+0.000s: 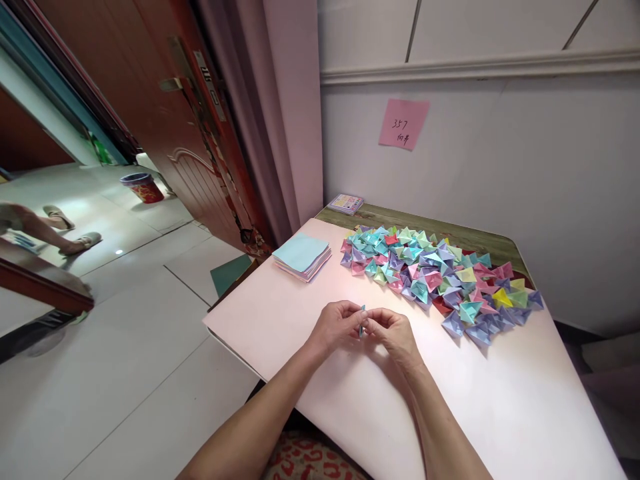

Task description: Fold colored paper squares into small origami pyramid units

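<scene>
Pale tiles cover the floor (140,353) to the left, where a brown door (130,100) stands ajar beside a mauve curtain (295,120). On those tiles, well apart from the work, sits a red patterned bucket (147,191) with a dark rim; its contents are too small and shadowed to make out. Nearer, a green panel (230,273) with a brown edge shows beside the tabletop, partly hidden by it; whether it belongs to a box, I cannot tell. At the far left are another person's leg (37,225) and slippers (83,243).

A pink note (404,125) marked "357" is on the wall (490,153) above the tabletop (270,313), whose pale covering leaves a wood-grained strip bare along the back. Small printed cards (346,203) lie stacked at its far left corner. Nearer the front is a stack of square paper (300,255), light blue on top, and to its right spreads a heap of folded paper pieces (433,280) in blue, purple, pink, yellow, green and red.

Both hands meet at the middle, near the heap. The left hand (334,325) pinches a small bluish paper piece (361,323), held upright and edge-on, and the right hand (399,333) grips it with its fingertips from the other side.
</scene>
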Demonstrator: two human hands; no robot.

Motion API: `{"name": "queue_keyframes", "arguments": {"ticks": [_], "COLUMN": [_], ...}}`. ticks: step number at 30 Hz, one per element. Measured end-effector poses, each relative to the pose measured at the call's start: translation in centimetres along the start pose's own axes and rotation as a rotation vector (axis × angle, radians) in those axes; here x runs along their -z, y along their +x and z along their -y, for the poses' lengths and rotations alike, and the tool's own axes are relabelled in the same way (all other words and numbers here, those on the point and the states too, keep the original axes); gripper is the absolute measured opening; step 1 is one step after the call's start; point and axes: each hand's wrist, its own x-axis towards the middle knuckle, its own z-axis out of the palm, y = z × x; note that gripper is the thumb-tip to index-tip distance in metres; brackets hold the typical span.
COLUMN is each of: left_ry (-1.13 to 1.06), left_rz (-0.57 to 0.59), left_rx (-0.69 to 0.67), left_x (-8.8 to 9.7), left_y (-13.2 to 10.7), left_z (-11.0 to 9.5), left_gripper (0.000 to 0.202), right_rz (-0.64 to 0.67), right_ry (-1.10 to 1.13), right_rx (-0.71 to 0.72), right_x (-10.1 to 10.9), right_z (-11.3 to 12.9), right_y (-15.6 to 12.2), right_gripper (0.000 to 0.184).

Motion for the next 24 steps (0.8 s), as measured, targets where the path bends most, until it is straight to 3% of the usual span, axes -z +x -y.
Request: {"name": "queue_keyframes", "arguments": {"ticks": [16,20,24], "left_ry": [-0.085,-0.048,0.248], "left_rz": [-0.071,-0.088,-0.137], "left_rx": [0.02,-0.005,-0.172], "left_x": [0.08,-0.08,-0.62], "left_y": [0.38,0.3,0.12], "left_z": [-0.03,-0.32,-0.06], "left_gripper": [0.03,0.027,0.017], "right_rz": [-0.021,-0.086,-0.204], "right_ry": [-0.025,-0.13,-0.424], "right_rx": [-0.007,0.096,0.315], "right_x": [-0.07,-0.06,-0.18], "right_z": [-0.25,-0.11,-0.08], "right_y": [0.08,-0.01,-0.37], "right_gripper": [0.035,0.031,0.023]}}
